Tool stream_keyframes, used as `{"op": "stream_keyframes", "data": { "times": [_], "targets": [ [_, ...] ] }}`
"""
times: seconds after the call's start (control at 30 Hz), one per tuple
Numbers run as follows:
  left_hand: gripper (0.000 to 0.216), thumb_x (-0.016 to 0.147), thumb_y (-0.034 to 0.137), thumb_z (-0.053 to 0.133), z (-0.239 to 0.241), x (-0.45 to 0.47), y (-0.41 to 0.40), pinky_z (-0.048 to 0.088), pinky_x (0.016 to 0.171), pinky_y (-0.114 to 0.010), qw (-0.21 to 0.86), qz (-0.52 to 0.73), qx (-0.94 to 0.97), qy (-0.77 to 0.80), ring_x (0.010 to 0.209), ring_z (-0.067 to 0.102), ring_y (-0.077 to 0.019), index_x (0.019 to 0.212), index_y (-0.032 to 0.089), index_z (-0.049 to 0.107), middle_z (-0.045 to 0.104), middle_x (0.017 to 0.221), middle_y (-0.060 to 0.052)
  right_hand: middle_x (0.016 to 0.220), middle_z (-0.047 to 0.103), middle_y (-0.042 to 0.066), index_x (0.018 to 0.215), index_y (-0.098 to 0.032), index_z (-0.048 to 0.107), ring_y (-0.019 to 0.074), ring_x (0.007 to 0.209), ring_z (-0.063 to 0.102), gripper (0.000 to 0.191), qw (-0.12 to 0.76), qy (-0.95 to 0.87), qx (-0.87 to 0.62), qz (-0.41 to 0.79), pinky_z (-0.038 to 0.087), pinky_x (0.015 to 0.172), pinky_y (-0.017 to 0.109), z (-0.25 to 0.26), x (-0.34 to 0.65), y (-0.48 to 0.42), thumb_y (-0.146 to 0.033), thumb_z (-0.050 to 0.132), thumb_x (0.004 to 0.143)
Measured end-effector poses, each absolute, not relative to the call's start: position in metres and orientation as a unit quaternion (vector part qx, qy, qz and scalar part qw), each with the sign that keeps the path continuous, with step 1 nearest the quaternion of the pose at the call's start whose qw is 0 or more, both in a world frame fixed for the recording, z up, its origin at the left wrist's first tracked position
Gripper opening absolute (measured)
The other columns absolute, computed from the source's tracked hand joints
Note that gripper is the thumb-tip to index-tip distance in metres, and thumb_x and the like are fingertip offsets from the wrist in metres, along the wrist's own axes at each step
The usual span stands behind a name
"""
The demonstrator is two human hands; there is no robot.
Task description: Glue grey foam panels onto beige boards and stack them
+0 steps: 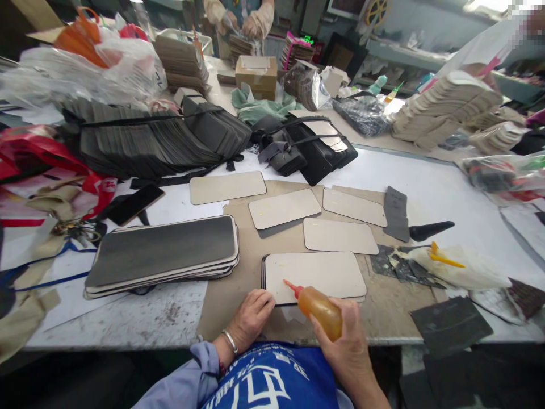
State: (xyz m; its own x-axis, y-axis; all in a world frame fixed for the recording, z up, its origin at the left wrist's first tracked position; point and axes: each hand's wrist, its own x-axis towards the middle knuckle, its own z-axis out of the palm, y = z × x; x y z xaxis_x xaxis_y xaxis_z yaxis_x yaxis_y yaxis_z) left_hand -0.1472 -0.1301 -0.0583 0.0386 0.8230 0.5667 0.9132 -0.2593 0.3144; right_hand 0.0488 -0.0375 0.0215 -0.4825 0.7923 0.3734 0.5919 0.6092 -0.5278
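My right hand [347, 346] is wrapped round an orange glue bottle [318, 307] whose red nozzle points up and left over the near edge of a beige rounded board [317, 274]. That board lies on a black piece at the table's front. My left hand [251, 315] rests with curled fingers beside the board's near left corner, touching its edge. Three more beige boards [284, 208] lie just beyond on a brown sheet [251, 250].
A stack of black-faced boards [164, 253] lies to the left. Piles of black pieces [149, 142] and bags crowd the far side. A black phone [136, 204], a black scraper [430, 230] and a white bag [464, 267] lie nearby. Another person's hands [242, 23] work at the far end.
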Motion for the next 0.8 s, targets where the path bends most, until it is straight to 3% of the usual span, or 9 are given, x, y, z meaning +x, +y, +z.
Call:
{"op": "stream_keyframes", "data": {
  "times": [0.17,0.43,0.53,0.67,0.8],
  "targets": [
    [0.021,0.088,0.012,0.042,-0.057,-0.149,-0.133,0.052,0.082,-0.034,0.069,-0.34,-0.721,-0.6,0.094,0.056,-0.0177,0.1,0.013,0.058,0.065,0.094,-0.009,0.091,0.047,0.005,0.103,-0.023,0.043,0.0199,0.082,0.051,0.028,0.293,-0.842,-0.417,0.178,0.047,0.073,0.037,0.017,0.052,-0.039,-0.034,0.054,0.079],
    [0.021,0.087,0.01,0.042,-0.057,-0.149,-0.13,0.053,0.08,-0.032,0.051,-0.357,-0.72,-0.593,0.092,0.057,-0.0174,0.098,0.014,0.059,0.065,0.092,-0.008,0.086,0.047,0.009,0.097,-0.018,0.046,0.0289,0.084,0.047,0.049,0.294,-0.771,-0.564,-0.031,0.044,0.066,0.042,0.015,0.136,0.028,-0.061,0.047,0.073],
    [0.02,0.087,0.01,0.043,-0.058,-0.149,-0.13,0.054,0.079,-0.031,0.051,-0.374,-0.714,-0.589,0.093,0.056,-0.0171,0.098,0.014,0.06,0.064,0.093,-0.008,0.088,0.048,0.008,0.101,-0.019,0.045,0.0258,0.084,0.048,0.041,0.292,-0.805,-0.516,0.01,0.045,0.07,0.041,0.019,0.12,0.0,-0.051,0.051,0.076],
    [0.02,0.086,0.01,0.044,-0.062,-0.148,-0.13,0.054,0.079,-0.03,0.041,-0.377,-0.712,-0.59,0.093,0.055,-0.0169,0.098,0.013,0.06,0.063,0.092,-0.009,0.092,0.047,0.006,0.104,-0.021,0.042,0.0189,0.081,0.052,0.03,0.279,-0.839,-0.44,0.156,0.048,0.071,0.033,0.019,0.084,-0.047,-0.035,0.053,0.08],
    [0.02,0.086,0.01,0.045,-0.063,-0.148,-0.131,0.053,0.081,-0.031,0.031,-0.378,-0.71,-0.593,0.094,0.054,-0.0168,0.098,0.014,0.06,0.063,0.093,-0.009,0.092,0.048,0.005,0.104,-0.022,0.043,0.0187,0.081,0.053,0.03,0.272,-0.831,-0.46,0.157,0.048,0.071,0.033,0.015,0.099,-0.039,-0.037,0.053,0.08]
  ]
}}
